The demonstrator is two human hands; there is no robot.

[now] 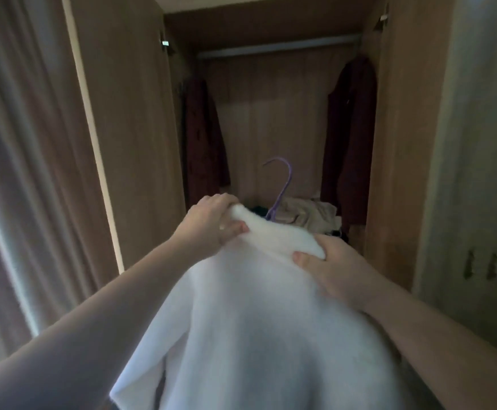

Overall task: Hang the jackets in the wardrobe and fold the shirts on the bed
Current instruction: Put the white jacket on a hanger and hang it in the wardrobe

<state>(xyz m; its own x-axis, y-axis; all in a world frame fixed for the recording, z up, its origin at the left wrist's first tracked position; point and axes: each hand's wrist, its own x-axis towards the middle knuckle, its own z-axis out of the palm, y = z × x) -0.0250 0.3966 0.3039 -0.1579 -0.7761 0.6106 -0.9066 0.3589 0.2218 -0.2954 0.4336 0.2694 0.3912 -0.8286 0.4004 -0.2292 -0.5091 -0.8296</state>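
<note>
Both hands hold a white jacket [256,321] up in front of an open wardrobe [271,119]; the left hand [211,223] has its fingers curled over the top of the collar and its thumb pressed against the near side, so the fleece is pinched between them; the right hand [333,273] grips the other end of the collar, thumb on the near side and fingers wrapped out of sight behind the cloth.

Between the two grips the collar bunches into a thick roll; just beyond it a purple hanger [282,184] rises, its hook free in the air and touching nothing; the lower part of the hanger is hidden inside the jacket; below the hands the jacket hangs down loose towards the bottom of the view, blurred.

High above the hands the rail [277,48] crosses the top of the wardrobe, well apart from the hook; beyond the left hand a dark red garment [203,137] hangs at that end of the rail; beyond the right hand a second dark red garment [350,137] hangs at the other end; past the collar, low inside the wardrobe, lies a pile of clothes [309,214], mostly beige.

Outside the left arm an open door [129,128] stands beside a curtain [19,143].
</note>
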